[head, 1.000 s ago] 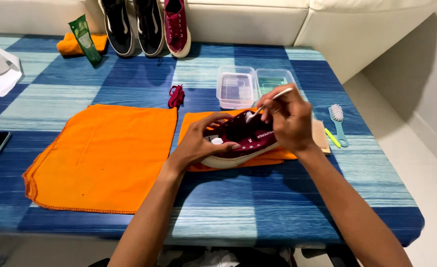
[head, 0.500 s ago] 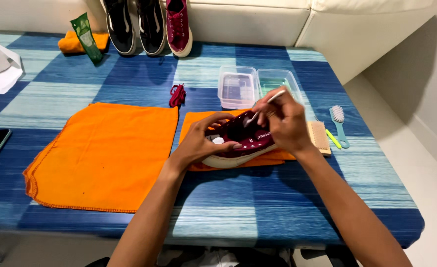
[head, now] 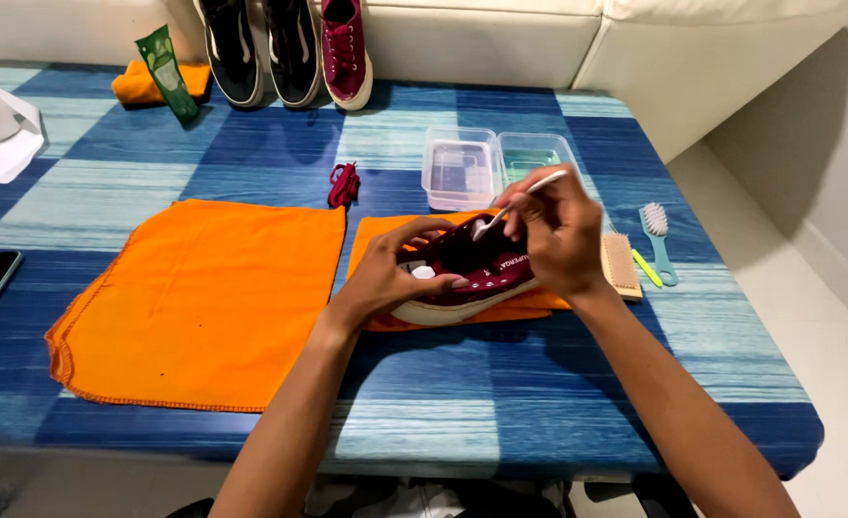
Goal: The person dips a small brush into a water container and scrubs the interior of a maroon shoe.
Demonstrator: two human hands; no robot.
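The right hand (head: 553, 235) has dipped its white brush (head: 520, 200) toward the maroon shoe (head: 472, 273), which lies on a folded orange cloth (head: 385, 235). The left hand (head: 395, 273) clasps the shoe; both grips are clenched. A hard stroke could flick dirt toward the clear tubs (head: 462, 173) behind the shoe.

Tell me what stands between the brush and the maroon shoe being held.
Nothing visible. The right hand holds the white brush with its head down at the shoe, which the left hand steadies on the small orange cloth.

Shoe (head: 472, 273) on cloth (head: 385, 235), containers (head: 496, 163) behind.
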